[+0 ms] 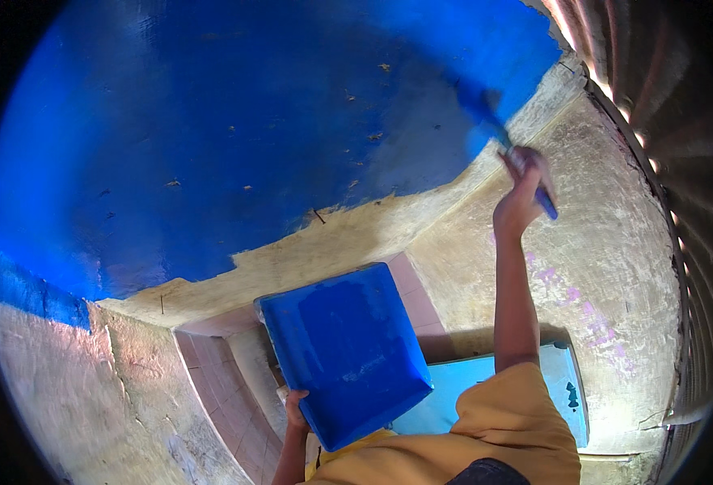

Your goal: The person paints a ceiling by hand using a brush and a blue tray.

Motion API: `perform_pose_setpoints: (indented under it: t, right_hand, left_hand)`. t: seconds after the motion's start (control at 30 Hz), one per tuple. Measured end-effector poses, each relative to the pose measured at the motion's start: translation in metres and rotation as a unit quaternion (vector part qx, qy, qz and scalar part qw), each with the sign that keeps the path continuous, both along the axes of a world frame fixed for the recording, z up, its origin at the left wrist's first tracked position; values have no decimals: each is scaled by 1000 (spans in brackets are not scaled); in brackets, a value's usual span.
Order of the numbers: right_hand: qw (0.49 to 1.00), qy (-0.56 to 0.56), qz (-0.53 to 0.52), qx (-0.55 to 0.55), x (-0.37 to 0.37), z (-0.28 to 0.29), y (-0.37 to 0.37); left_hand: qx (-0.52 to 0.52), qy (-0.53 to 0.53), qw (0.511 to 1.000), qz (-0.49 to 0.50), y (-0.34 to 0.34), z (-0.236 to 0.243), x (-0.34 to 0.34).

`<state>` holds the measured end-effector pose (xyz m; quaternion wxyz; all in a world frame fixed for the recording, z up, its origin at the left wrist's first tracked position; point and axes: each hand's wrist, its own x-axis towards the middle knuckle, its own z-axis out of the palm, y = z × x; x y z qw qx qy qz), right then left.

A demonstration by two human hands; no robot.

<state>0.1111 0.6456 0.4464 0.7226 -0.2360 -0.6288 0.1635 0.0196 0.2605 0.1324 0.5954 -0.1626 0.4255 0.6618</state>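
Observation:
My right hand [523,182] is raised at the upper right, its fingers wrapped round the handle of a paintbrush [498,129]. The brush's head is blurred and lies against the blue paint near the edge of the painted wall [276,145]. Low in the middle, my left hand [297,410] grips the left rim of a tilted paint tray [348,347]. Blue paint coats the tray's inside, with wetter, darker patches in it. Most of the left fingers are hidden under the tray.
Bare, stained wall [591,242] runs down the right side, below a corrugated roof [696,105]. A light-blue panel [445,396] stands behind my right arm. Pinkish tiles [227,388] line the lower left. A nail [318,216] juts from the wall near the paint's lower edge.

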Motion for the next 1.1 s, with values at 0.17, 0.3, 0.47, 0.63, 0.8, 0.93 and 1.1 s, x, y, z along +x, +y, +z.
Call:
perform_pose_setpoints:
  t: [0.17,0.3,0.47,0.63,0.8,0.93,1.1]
  right_hand:
    - [976,-112,65,-174,27,0,-7]
    - [995,-20,68,-70,8,51,14]
    - [980,83,79,161,3,91,12]
    - [999,12,-34,-34,-16,4,-7]
    - [980,-167,47,-100,14,-115,-39]
    - [943,-137,189,-237,13,-168,-38]
    - [955,-150,147,-211,-18,-130,-15]
  left_hand:
    - [9,85,996,17,-3,8,-1]
    - [16,72,997,12,-2,11,-1]
    - [26,40,999,15,-1,9,-2]
    - [24,40,999,19,-3,5,-2]
    - [34,26,999,25,-8,-7,-5]
    - [40,54,997,31,-10,-4,-7]
    - [31,43,998,24,-6,12,-10]
